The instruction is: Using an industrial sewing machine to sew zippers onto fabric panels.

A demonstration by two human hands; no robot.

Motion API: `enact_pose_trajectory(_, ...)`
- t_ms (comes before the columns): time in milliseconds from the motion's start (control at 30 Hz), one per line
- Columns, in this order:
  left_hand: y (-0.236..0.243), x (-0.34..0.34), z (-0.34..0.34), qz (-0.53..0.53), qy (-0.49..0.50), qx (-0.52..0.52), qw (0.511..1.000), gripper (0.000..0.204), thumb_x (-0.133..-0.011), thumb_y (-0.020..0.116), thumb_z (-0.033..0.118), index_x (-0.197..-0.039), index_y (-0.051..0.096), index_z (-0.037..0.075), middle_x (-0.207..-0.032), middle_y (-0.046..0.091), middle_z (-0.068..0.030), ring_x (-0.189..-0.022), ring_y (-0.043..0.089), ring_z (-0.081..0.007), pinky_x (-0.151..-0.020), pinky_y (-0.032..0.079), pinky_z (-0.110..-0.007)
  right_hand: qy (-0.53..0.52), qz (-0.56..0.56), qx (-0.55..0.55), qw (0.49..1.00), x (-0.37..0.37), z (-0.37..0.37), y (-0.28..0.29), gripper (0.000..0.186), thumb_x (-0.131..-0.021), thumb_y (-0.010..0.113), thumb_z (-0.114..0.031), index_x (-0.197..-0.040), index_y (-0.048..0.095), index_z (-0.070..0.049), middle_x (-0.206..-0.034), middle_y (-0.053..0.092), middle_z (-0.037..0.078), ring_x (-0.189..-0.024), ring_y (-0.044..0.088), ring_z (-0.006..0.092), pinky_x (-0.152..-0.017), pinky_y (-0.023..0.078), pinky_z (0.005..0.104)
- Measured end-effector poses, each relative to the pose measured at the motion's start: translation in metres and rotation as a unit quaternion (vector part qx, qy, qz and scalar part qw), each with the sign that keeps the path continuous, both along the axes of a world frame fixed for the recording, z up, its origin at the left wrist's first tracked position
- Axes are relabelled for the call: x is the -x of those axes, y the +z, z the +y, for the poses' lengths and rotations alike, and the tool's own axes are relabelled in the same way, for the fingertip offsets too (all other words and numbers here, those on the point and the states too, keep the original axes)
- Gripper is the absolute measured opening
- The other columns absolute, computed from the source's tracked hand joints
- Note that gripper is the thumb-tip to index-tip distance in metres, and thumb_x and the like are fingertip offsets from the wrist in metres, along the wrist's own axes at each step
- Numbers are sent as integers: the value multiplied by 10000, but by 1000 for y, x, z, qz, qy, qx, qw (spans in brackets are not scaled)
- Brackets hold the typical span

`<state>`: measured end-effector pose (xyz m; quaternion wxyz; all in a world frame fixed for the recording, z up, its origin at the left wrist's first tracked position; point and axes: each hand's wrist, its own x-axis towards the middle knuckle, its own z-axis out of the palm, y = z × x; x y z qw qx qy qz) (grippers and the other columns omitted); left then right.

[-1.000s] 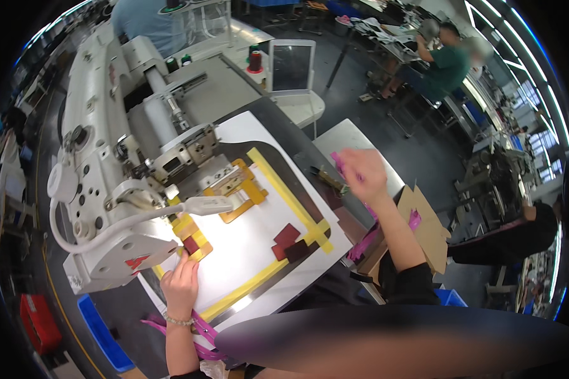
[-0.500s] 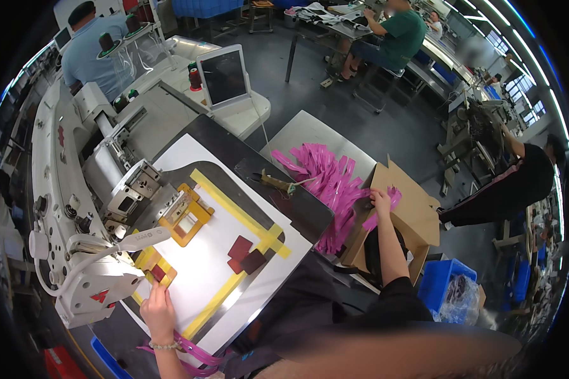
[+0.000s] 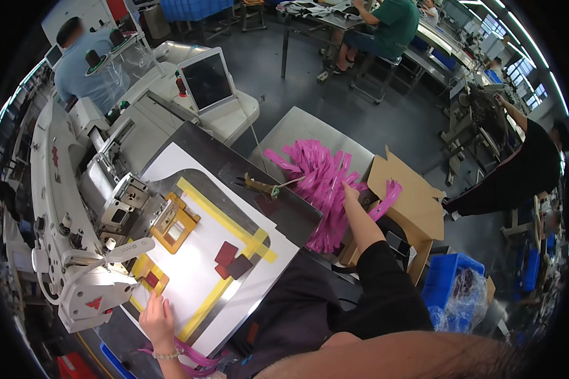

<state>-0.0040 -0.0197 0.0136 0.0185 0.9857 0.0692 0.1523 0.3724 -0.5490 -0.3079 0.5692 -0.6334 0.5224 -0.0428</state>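
1. Beside the sewing machine (image 3: 76, 208), the left hand (image 3: 157, 319) lies flat, fingers spread, beside the small dark red patch (image 3: 152, 279); it could get nudged.
2. Right hand (image 3: 353, 197) reaches into the pink strips (image 3: 322, 189); grip hidden. Loose strips could slide off the table (image 3: 297, 126).

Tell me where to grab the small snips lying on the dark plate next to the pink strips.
Take the snips across their tan handle, coming from above. They lie flat on the dark plate, dark tips pointing left, with bare plate around the handle. The pink strips crowd the right end, so pinch mid-handle.
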Motion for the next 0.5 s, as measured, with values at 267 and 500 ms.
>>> enact_pose_trajectory(267,-6,2,-4,19,-5,15,1000,116,-794,663,106,-874,610,40,-1036,676,-163,-759,649,-297,-635,480,-374,141,3,226,964,16,15,21,543,-705,785,-262,-1073,604,95,-1053,646,249,-1006,620,375,-855,469,421)
enact_pose_trajectory(500,0,7,-3,-3,-11,-2,1000,122,-806,662,108,-896,616,40,-1018,678,-157,-766,646,-285,-647,470,-365,195,-75,254,944,31,16,36,402,-861,639,-248,-1112,517,41,-1086,602,263,-1032,577,405,-882,435,452)
